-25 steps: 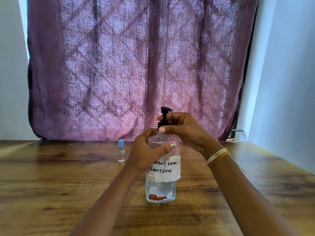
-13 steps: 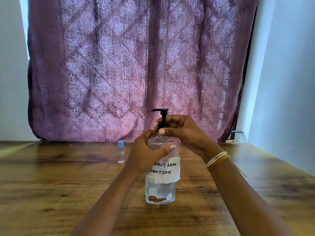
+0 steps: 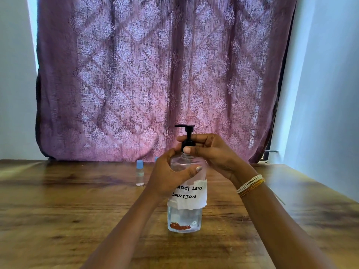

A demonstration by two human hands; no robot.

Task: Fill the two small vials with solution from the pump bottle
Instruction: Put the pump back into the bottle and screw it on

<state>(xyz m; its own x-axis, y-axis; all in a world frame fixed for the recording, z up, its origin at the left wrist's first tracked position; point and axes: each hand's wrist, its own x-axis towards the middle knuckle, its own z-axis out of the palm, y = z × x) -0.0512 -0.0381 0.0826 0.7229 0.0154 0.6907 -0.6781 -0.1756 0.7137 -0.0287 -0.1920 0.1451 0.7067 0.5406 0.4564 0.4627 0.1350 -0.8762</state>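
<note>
A clear pump bottle with a white handwritten label reading "contact lens solution" stands upright on the wooden table. My left hand grips the bottle's shoulder. My right hand pinches the black collar below the pump head, whose nozzle points left. One small clear vial with a blue cap stands behind and to the left of the bottle. Of a second vial only the blue cap shows above my left hand.
A purple patterned curtain hangs behind the table's far edge. A pale wall runs along the right side. Bare wood lies to the left and right of the bottle.
The pump head has turned so its nozzle now points left, and it stands a little higher. Both hands have kept their hold on the bottle.
</note>
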